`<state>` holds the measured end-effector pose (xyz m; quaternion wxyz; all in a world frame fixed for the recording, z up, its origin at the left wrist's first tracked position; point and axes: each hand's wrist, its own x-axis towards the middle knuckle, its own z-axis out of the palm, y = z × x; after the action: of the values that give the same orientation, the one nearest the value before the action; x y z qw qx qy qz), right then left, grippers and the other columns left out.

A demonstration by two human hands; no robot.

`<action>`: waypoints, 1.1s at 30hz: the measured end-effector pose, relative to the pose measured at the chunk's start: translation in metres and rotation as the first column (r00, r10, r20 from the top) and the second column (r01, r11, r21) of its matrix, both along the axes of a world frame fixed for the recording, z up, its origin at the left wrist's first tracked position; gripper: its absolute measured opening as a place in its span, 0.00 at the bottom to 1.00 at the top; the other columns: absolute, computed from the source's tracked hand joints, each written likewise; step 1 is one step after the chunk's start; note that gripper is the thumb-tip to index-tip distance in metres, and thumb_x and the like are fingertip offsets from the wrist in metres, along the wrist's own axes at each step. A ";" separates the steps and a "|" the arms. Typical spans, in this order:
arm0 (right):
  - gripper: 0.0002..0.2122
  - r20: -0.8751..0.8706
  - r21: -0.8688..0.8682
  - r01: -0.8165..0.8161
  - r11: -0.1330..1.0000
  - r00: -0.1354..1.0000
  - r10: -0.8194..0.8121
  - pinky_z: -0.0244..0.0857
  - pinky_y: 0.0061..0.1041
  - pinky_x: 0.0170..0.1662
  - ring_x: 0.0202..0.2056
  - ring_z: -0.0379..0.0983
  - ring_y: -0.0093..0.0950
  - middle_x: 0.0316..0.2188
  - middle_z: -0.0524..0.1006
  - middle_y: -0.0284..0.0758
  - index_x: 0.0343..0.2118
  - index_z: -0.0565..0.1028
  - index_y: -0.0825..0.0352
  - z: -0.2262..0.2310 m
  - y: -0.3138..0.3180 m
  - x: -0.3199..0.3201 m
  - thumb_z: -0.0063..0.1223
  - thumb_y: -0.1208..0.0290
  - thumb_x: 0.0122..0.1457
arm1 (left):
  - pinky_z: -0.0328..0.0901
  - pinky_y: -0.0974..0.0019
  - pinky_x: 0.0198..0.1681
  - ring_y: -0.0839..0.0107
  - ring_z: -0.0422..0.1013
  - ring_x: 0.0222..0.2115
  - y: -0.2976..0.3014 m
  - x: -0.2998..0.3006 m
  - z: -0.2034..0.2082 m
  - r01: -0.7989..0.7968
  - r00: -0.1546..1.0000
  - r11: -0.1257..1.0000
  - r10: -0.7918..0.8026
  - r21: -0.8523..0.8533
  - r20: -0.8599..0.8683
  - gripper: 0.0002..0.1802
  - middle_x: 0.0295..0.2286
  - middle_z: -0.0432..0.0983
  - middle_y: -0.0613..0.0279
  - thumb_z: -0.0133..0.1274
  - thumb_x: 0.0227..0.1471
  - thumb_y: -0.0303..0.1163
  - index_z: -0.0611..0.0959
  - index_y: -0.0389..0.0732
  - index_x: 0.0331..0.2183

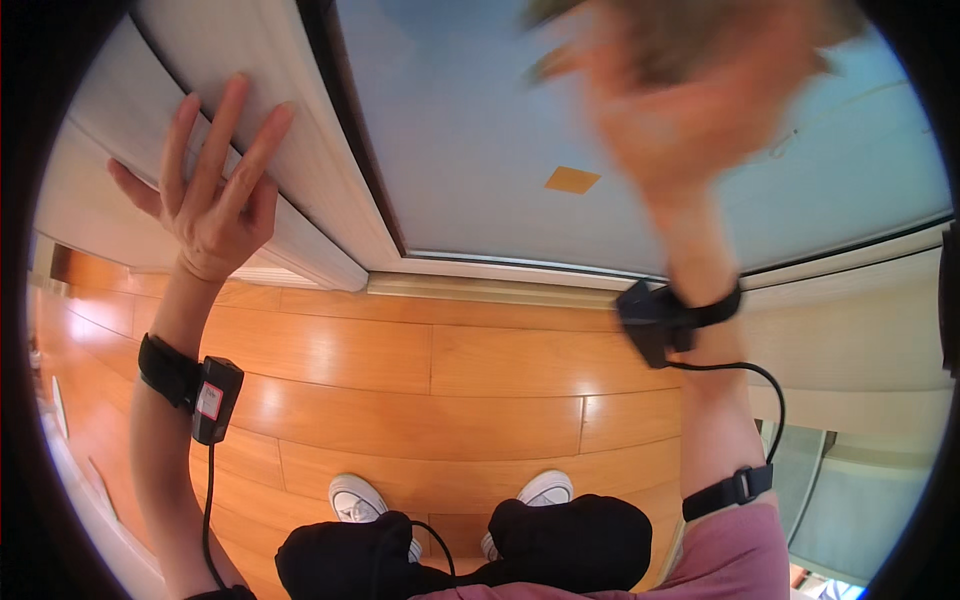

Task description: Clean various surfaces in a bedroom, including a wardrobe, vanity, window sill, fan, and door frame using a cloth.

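My left hand [220,205] lies with fingers spread against the white frame [255,60] at the left and holds nothing. On the right, my right hand [690,130] is smeared by motion in front of a large bluish glass pane [460,140]. A greyish-brown cloth [685,40] shows under and around its fingers, bunched in the hand. Parts of the cloth reach past both sides of the hand; its outline is blurred. A small orange-yellow square [572,180] sits on the pane, left of my right wrist.
Below the pane runs a pale sill [480,288]. Shiny wooden planks [350,350] cover the floor, where my white shoes [545,488] stand. White panelling [840,330] lies to the right. Cabled black devices are strapped to my left forearm [215,400] and right wrist [650,325].
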<state>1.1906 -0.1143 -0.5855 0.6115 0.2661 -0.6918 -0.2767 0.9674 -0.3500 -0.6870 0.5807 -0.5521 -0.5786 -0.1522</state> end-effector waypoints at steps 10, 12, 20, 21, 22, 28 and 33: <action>0.11 0.951 0.024 0.362 0.932 0.279 -0.134 0.51 0.26 0.56 0.46 0.64 0.24 0.34 0.72 0.21 0.35 0.69 0.56 -0.313 -0.051 0.022 0.47 0.72 0.45 | 0.23 0.47 0.59 0.74 0.58 0.51 -0.004 0.003 -0.005 0.010 1.000 0.998 -0.010 -0.059 -0.011 0.23 0.44 0.71 0.76 0.41 0.43 0.29 0.79 0.61 0.41; 0.11 0.820 -0.006 0.434 0.901 0.518 -0.244 0.51 0.25 0.56 0.43 0.66 0.23 0.35 0.72 0.22 0.35 0.71 0.54 -0.259 -0.049 0.050 0.48 0.72 0.46 | 0.23 0.47 0.59 0.74 0.59 0.51 -0.005 0.003 -0.006 -0.018 1.000 0.998 0.019 -0.055 0.010 0.23 0.44 0.71 0.76 0.41 0.42 0.28 0.79 0.61 0.41; 0.21 -0.082 -0.914 -0.001 0.405 0.980 -0.182 0.67 0.28 0.40 0.40 0.67 0.27 0.41 0.67 0.37 0.46 0.59 0.67 -0.058 0.037 0.207 0.50 0.79 0.49 | 0.23 0.48 0.59 0.73 0.61 0.49 0.002 0.004 0.000 0.023 1.000 1.000 -0.023 -0.017 0.017 0.24 0.43 0.72 0.73 0.43 0.39 0.26 0.80 0.60 0.39; 0.22 -0.202 -0.908 -0.165 0.385 0.978 -0.058 0.68 0.25 0.39 0.39 0.67 0.27 0.40 0.67 0.39 0.47 0.59 0.66 -0.045 0.030 0.192 0.51 0.82 0.48 | 0.23 0.49 0.59 0.73 0.61 0.49 -0.003 0.003 -0.002 0.031 0.999 0.999 -0.030 -0.009 0.019 0.24 0.43 0.72 0.72 0.43 0.39 0.26 0.80 0.59 0.39; 0.23 -0.176 -0.909 -0.097 0.405 0.971 -0.163 0.68 0.24 0.38 0.39 0.67 0.26 0.40 0.67 0.39 0.47 0.58 0.66 -0.054 0.027 0.172 0.51 0.82 0.47 | 0.23 0.49 0.59 0.73 0.61 0.49 -0.006 0.002 -0.007 0.044 0.998 0.999 -0.043 -0.020 0.038 0.24 0.43 0.72 0.72 0.43 0.39 0.26 0.80 0.59 0.39; 0.19 0.339 -0.681 0.495 0.540 0.867 -0.366 0.54 0.32 0.46 0.53 0.59 0.38 0.54 0.62 0.43 0.41 0.72 0.48 -0.141 -0.032 0.055 0.52 0.59 0.40 | 0.21 0.53 0.59 0.71 0.61 0.50 0.004 -0.005 -0.009 -0.009 1.000 0.996 0.008 -0.085 -0.012 0.23 0.45 0.71 0.68 0.42 0.41 0.27 0.79 0.55 0.42; 0.09 0.502 -0.177 0.509 0.842 0.783 -0.368 0.48 0.30 0.56 0.45 0.66 0.21 0.46 0.70 0.18 0.31 0.71 0.44 -0.207 -0.046 0.035 0.44 0.69 0.48 | 0.18 0.52 0.58 0.70 0.60 0.50 -0.002 -0.007 -0.007 0.043 0.998 0.996 -0.046 -0.084 -0.038 0.22 0.46 0.70 0.66 0.41 0.46 0.27 0.78 0.52 0.43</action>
<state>1.2253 -0.1598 -0.7924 0.3857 0.0555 -0.8907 -0.2343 0.9601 -0.3516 -0.6944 0.5650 -0.5915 -0.5604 -0.1298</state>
